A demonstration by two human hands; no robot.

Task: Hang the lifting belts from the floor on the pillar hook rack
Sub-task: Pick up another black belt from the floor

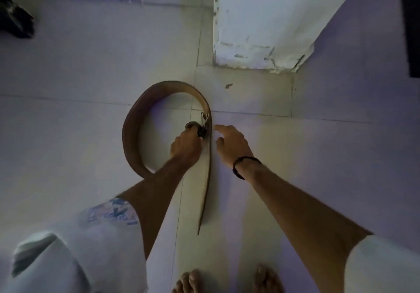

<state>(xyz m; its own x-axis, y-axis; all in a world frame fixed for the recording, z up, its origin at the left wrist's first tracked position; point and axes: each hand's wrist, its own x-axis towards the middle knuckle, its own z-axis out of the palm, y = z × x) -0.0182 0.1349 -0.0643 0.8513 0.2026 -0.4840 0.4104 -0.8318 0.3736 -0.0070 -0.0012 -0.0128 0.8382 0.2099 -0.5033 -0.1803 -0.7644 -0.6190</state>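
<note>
A brown leather lifting belt (134, 129) lies on the pale tiled floor, curled in a loop with its thin tail running toward my feet. Its metal buckle (204, 120) sits where the loop closes. My left hand (186, 145) is closed around the dark buckle end of the belt. My right hand (231, 144) hovers just right of the strap with fingers spread and holds nothing. The base of the white pillar (261, 31) stands just beyond the belt. No hook rack is in view.
A dark object (16, 18) lies on the floor at the far left. A dark panel (412, 24) runs along the right edge. My bare feet (227, 281) stand at the bottom of the view, my knee at the lower left.
</note>
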